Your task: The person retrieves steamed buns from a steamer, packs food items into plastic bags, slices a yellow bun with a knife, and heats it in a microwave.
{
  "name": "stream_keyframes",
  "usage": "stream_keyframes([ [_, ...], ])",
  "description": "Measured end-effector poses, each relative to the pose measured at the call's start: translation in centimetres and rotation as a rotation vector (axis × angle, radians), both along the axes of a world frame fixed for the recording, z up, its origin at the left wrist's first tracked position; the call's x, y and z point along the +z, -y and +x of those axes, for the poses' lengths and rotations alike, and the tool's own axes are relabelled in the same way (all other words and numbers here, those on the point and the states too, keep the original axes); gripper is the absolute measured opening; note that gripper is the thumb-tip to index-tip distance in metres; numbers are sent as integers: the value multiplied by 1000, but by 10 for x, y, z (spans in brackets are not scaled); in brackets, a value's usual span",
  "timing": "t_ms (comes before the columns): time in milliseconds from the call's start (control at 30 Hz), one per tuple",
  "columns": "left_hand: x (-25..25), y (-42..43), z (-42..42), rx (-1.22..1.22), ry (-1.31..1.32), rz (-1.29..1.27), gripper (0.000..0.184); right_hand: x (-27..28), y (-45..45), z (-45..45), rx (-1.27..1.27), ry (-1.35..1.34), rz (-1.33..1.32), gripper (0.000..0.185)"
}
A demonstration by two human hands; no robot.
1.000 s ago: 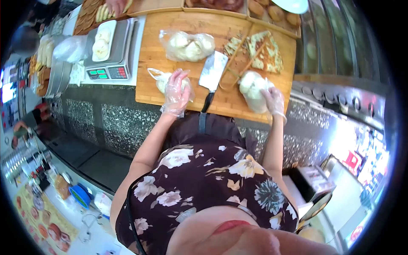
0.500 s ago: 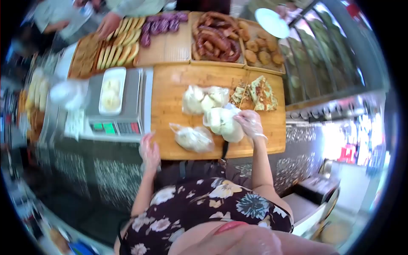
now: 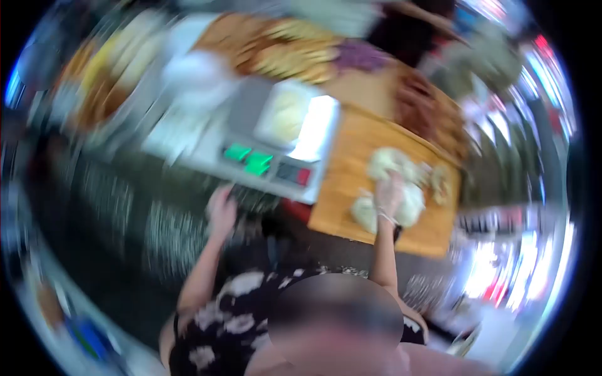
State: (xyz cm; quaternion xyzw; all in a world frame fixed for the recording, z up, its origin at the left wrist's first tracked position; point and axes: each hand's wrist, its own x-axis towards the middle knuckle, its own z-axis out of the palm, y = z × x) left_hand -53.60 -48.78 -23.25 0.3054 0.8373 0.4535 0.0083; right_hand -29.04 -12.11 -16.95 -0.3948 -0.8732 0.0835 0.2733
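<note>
The whole view is smeared by motion. My right hand (image 3: 390, 195), in a clear glove, reaches over the white buns in plastic bags (image 3: 411, 203) on the wooden cutting board (image 3: 342, 216). Its fingers lie against the bags, but blur hides whether they grip one. Another bagged lot of white buns (image 3: 387, 160) is just beyond it, and a further bag (image 3: 364, 213) lies to its left. My left hand (image 3: 222, 210) hovers in front of the scale (image 3: 241, 113), holding nothing, with its fingers loosely apart.
On the scale sits a white tray (image 3: 262, 119) of pale buns. Behind are trays with flat golden pieces (image 3: 295, 53), purple pieces (image 3: 360, 55) and sausages (image 3: 414, 103). Blurred flatbread pieces (image 3: 440, 185) lie at the board's right side. A plastic bag (image 3: 197, 78) is left of the scale.
The view has swung left, so the board now appears farther right and tilted. My right hand has moved from the right edge of a bun bag to over the bags.
</note>
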Motion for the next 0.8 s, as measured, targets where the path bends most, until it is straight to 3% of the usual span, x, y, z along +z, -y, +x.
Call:
stream_keyframes([
  [33, 0, 13, -6, 29, -47, 32, 28, 1, 22, -25, 97, -55, 66, 25],
  [67, -2, 30, -16, 59, -16, 61, 26, 0, 47, -53, 31, -69, -84, 17],
  [200, -41, 115, -84, 413, 29, -25, 14, 19, 181, -142, 332, -124, -329, 14],
  [300, -72, 183, -180, 626, 295, -175, 34, 11, 256, -194, 513, -26, -427, 14],
  [400, -133, 265, -312, 828, 304, -126, 44, -19, 323, -272, 608, 45, -559, 13],
  [467, -174, 313, -407, 1012, 310, -45, 44, -59, 353, -313, 581, 70, -615, 15],
  [500, -146, 332, -442, 1056, 336, -72, 39, -75, 370, -332, 515, 81, -676, 15],
  [600, -162, 398, -566, 1180, 275, -95, 35, -86, 428, -384, 353, 114, -890, 17],
  [733, -179, 471, -710, 1364, 333, -11, 31, -86, 479, -442, 559, 492, -774, 16],
  [800, -176, 493, -756, 1426, 288, -79, 34, -122, 482, -434, 423, 638, -856, 14],
])
